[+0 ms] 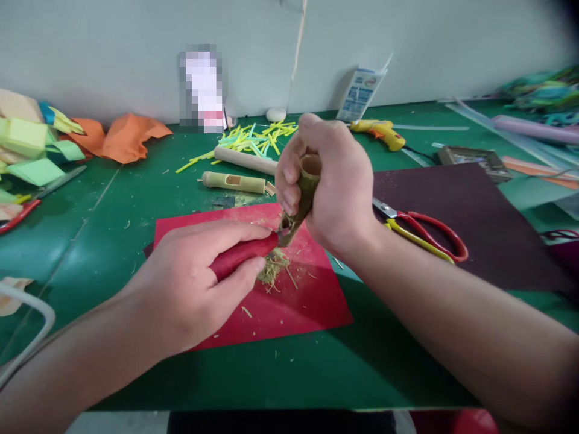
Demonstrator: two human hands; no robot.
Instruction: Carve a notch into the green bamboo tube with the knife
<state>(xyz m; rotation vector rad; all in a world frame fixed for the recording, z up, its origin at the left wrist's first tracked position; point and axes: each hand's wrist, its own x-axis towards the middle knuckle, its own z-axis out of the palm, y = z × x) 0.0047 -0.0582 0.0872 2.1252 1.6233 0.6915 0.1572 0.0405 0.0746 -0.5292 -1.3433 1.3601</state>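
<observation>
My right hand point(337, 175) is wrapped around a short green-brown bamboo tube point(307, 190), held tilted with its hollow end up. In my left hand point(190, 271) is a carving knife with a red handle point(246, 256). Its short metal blade touches the lower end of the tube, where a cut opening shows; the very tip is hidden. Under both hands lies a red sheet point(316, 301), with a small heap of bamboo shavings point(272, 271) on it. Just beyond it rests another bamboo piece with a square hole point(235, 182).
Red-and-yellow-handled scissors point(429, 235) lie on a dark sheet point(474, 223) at right. Farther back are a wooden rod point(244, 161), yellow-green strips point(253, 141), a yellow glue gun point(382, 132) and a blurred phone point(203, 90). Folded paper point(27, 138) piles up at left.
</observation>
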